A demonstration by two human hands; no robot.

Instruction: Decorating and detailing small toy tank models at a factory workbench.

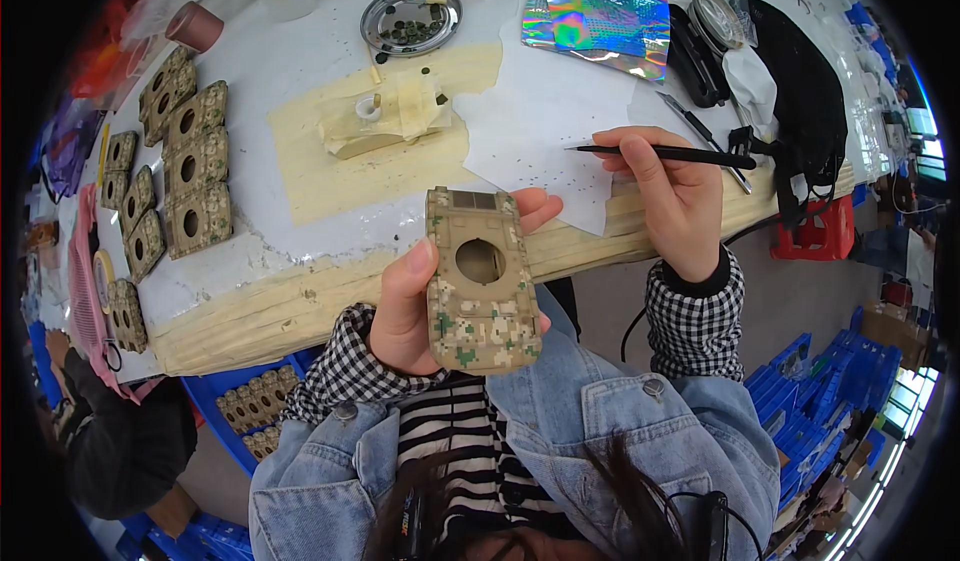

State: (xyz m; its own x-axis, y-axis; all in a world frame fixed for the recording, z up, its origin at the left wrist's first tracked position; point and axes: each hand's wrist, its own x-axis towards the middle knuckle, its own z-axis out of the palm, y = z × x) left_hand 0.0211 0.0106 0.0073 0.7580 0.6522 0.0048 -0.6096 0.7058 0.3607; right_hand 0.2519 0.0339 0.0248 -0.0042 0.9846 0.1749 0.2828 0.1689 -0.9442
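Note:
My left hand (pixel 402 306) holds a camouflage-patterned toy tank hull (pixel 482 326) upright at the near table edge, thumb on its left side and fingers behind it. A round hole opens in the hull's top, and a dark grille sits at its upper end. In my right hand (pixel 678 206), thumb and fingers pinch black fine-pointed tweezers (pixel 690 153). Their tip points left, over a white paper sheet (pixel 520 126) scattered with tiny dark specks. The tweezers and the hull are apart.
Several more camouflage hulls (pixel 200 166) stand at the left. A tape-wrapped block (pixel 385 126) sits mid-table, behind it a round metal dish (pixel 375 36) with dark green bits. A pen-like tool (pixel 690 121) and iridescent sheet (pixel 595 16) lie right. A blue bin (pixel 215 401) holds hulls below.

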